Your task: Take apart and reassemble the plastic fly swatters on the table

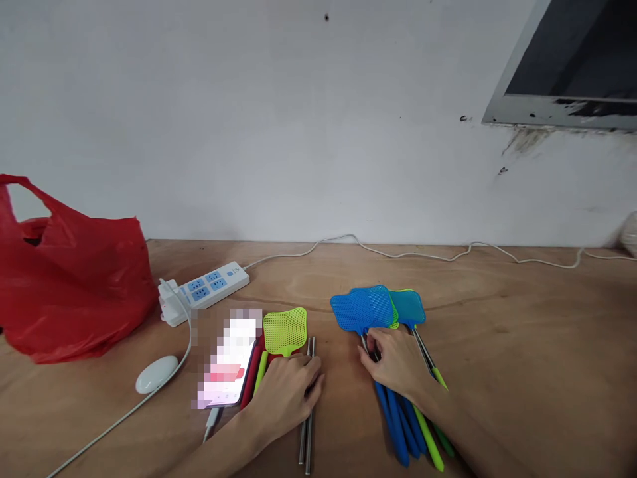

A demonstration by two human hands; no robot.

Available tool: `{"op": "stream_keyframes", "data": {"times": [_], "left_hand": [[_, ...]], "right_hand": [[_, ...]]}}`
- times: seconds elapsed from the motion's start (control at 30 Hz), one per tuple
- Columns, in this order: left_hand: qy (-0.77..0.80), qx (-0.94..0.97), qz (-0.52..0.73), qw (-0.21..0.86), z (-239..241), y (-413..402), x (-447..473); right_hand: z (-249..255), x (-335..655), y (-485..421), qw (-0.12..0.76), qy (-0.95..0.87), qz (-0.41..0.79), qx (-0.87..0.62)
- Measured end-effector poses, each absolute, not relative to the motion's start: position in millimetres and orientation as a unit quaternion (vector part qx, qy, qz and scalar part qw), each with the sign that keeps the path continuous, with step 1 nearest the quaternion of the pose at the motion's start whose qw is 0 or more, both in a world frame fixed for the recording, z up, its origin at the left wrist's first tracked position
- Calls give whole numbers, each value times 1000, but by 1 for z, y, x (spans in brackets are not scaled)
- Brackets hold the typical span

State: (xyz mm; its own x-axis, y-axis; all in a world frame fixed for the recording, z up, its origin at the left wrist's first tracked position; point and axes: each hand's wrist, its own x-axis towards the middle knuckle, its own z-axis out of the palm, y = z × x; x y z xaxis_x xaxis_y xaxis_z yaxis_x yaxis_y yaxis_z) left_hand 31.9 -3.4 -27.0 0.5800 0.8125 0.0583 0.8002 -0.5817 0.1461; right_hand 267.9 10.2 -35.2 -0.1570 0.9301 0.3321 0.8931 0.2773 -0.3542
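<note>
The right hand (395, 362) is bent low over the blue fly swatters (352, 312), thumb and forefinger set narrowly about a metal shaft just below the mesh; I can't tell whether they pinch it. The left hand (293, 380) curls over two thin metal rods (309, 441), its fingers drawn in, and from here its hold is hidden too. The rods stick out above and below that hand.

Just past its knuckles lies a yellow-green swatter (285, 330), with a red handle (250, 378) between it and a lit phone (231, 358). By the right hand, a teal swatter head (412, 307) overlaps the blue ones, and the handles fan toward the person. Farther out on the wooden table (537, 345) sit a power strip (216, 285), a white oval device (156, 374) and a red plastic bag (79, 285).
</note>
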Motion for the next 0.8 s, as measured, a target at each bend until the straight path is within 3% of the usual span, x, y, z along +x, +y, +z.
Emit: {"op": "stream_keyframes", "data": {"times": [0.33,0.53,0.8], "left_hand": [[443,889,96,64,-35,-6,26],[446,884,118,80,-35,-6,22],[457,871,144,109,-37,-5,23]], "right_hand": [[-39,266,10,270,-739,73,-613],[-39,266,12,375,-679,164,-609],[-34,271,17,541,-512,401,-534]]}}
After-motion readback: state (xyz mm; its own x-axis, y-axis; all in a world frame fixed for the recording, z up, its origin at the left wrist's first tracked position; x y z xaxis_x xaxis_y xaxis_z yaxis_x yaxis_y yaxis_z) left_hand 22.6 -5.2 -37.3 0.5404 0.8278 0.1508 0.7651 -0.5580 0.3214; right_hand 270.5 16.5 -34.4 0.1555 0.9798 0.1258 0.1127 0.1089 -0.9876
